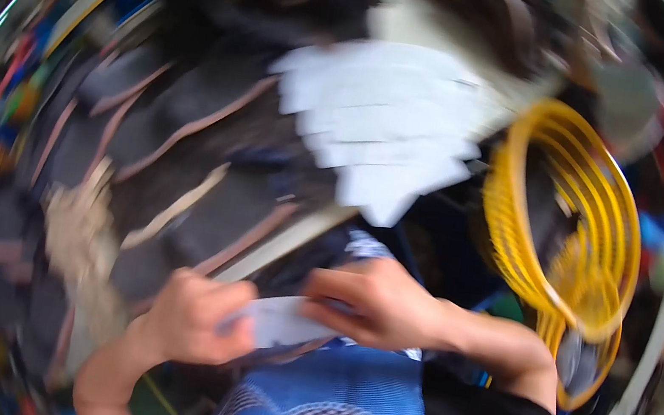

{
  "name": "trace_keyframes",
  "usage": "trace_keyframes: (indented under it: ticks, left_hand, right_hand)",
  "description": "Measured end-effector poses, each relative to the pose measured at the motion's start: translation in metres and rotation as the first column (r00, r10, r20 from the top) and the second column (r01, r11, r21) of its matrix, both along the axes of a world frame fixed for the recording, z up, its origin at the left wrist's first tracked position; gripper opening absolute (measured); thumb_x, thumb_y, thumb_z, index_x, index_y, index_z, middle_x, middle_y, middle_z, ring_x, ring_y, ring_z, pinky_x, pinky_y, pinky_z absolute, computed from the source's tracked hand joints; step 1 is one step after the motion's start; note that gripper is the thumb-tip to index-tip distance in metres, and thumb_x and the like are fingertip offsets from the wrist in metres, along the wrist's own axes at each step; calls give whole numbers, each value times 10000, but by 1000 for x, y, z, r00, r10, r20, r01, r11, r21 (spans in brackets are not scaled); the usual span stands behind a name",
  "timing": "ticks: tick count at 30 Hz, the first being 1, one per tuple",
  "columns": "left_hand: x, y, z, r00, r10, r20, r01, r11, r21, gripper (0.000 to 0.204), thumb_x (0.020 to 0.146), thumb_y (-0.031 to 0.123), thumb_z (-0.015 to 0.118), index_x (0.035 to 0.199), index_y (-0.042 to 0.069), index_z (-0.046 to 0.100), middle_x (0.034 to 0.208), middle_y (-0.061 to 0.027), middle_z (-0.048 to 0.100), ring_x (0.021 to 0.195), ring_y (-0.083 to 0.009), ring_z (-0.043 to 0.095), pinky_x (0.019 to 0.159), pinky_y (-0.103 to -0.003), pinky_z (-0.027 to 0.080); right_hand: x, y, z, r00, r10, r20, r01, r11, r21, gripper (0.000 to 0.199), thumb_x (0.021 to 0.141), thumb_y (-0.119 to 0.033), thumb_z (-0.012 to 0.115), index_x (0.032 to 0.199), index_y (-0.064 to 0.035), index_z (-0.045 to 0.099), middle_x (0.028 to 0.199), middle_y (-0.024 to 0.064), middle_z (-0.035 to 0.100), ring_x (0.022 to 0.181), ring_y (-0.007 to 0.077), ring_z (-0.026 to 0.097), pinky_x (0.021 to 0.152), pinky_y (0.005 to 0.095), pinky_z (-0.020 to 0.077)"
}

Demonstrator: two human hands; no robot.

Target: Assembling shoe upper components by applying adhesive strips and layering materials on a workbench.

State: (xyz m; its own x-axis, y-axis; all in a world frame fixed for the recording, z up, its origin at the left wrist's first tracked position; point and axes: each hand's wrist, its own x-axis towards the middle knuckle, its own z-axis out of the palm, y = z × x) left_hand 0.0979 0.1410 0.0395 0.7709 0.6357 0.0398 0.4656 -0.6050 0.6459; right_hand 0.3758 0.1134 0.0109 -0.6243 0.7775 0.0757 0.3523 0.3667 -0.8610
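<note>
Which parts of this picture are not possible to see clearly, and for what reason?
- Head view, white piece: both hands cover its ends; blur hides its material.
- Left hand and right hand: fingers smeared by motion, so the grip is unclear.
- Fanned white sheets: blurred; any print is unreadable.
- Yellow basket: contents indistinct.
- Dark strapped pieces: kind uncertain.

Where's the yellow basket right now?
In the head view, the yellow basket sits at the right, tipped on its side, right of the fanned white sheets, above the right hand.

A fan of white paper labels [379, 120] lies on the dark pile above; another white label [281, 320] sits lower, between both hands.
</note>
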Motion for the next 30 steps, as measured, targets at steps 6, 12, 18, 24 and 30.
trace_keyframes:
  ticks: [6,12,18,24,30]
  left_hand:
    - [-45,-118,-40,892,444,-84,-400,688,-606,308,978,310,735,868,41,632,641,-93,618,564,-222,633,549,-345,470]
    - [-73,-112,-5,653,748,119,-505,547,-668,273,1001,271,747,884,33,680,686,-6,649,591,-51,582,533,-237,444]
    - [-117,-27,-15,425,904,47,-670,349,-655,385,1037,371,689,890,16,666,740,10,633,525,-37,519,478,-204,411]
    - [-128,-25,-33,505,863,-19,-613,342,-712,348,1041,346,689,883,37,669,710,29,621,534,-32,524,473,-199,390]
    - [-129,-14,-23,569,782,-256,-766,391,-510,365,956,370,779,834,52,647,650,6,604,515,-81,571,477,-260,434]
  right_hand:
    - [-13,-5,-23,932,348,-101,-347,779,-522,199,1034,-166,686,1047,28,728,818,124,731,712,178,707,647,327,546]
    - [-49,70,14,890,437,-133,-421,671,-610,197,1039,-180,686,1065,6,747,781,27,698,658,68,614,561,246,484]
    - [-122,136,18,968,210,135,-144,911,-386,413,1085,-351,609,1042,44,720,759,64,679,635,111,606,593,269,500]
    - [-133,141,5,935,215,283,-83,906,-414,426,1087,-341,603,1043,61,738,757,50,632,690,92,544,621,284,477]
    - [-144,135,-3,869,209,449,-162,976,-142,407,1006,-379,705,911,17,694,652,97,658,515,187,608,515,341,478]
